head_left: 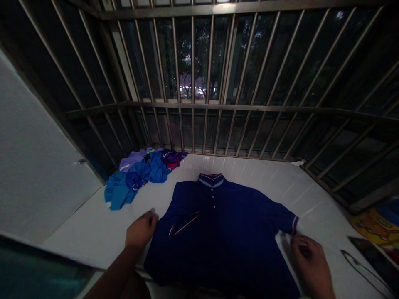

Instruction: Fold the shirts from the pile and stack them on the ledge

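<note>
A dark blue polo shirt lies spread front up on the white surface, its striped collar pointing away from me. The sleeve on the left side is folded inward over the chest, and the right-side sleeve stretches outward. My left hand is curled closed beside the shirt's left edge; whether cloth is between its fingers is hidden. At the right-side cuff, my right hand has its thumb and fingers pinched together, touching the hem. The shirt's bottom runs into darkness at the near edge.
A heap of blue and purple clothes lies at the back left. Metal window bars enclose the far side. On the right are a yellow printed item and a thin cord. A white wall borders the left.
</note>
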The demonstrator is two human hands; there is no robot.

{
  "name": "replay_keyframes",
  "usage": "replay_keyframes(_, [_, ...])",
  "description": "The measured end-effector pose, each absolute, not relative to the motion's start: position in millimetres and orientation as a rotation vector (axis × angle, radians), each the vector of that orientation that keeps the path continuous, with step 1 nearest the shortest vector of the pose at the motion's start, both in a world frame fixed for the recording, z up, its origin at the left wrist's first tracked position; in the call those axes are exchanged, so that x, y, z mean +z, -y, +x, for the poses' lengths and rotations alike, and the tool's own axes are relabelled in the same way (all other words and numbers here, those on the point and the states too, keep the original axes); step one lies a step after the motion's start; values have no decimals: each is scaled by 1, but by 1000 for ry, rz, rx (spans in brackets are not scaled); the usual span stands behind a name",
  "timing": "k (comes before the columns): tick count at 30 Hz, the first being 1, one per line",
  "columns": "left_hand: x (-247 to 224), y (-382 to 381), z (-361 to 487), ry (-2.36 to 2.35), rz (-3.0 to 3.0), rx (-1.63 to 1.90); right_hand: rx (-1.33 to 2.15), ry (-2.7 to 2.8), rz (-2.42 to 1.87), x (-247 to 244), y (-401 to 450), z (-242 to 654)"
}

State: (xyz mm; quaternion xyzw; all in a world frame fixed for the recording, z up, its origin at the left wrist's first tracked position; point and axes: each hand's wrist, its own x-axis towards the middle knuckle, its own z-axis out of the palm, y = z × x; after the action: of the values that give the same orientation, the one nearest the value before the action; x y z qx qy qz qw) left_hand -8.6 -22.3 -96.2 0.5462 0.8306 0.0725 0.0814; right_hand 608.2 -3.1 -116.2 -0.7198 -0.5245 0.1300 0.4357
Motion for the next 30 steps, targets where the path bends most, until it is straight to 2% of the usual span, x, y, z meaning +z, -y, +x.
replay_keyframes(11, [-96, 23, -11, -2469, 1610, 174, 269, 1347, -1808, -115, 6, 605])
replay_keyframes(15, [-95, 23, -12, -2471, 1604, 144, 257, 1294, -1952, -114, 3, 604])
replay_keyframes(19, [-95, 22, -12, -2458, 1615, 132, 261, 1142, -2153, -109, -28, 615])
replay_keyframes(24, [-92, 21, -10, -2449, 1625, 118, 482, 1134, -2406, -94, -95, 623])
replay_keyframes(30, [-90, 22, -7, -2458, 1605, 154, 353, 1282, -2238, -77, -130, 598])
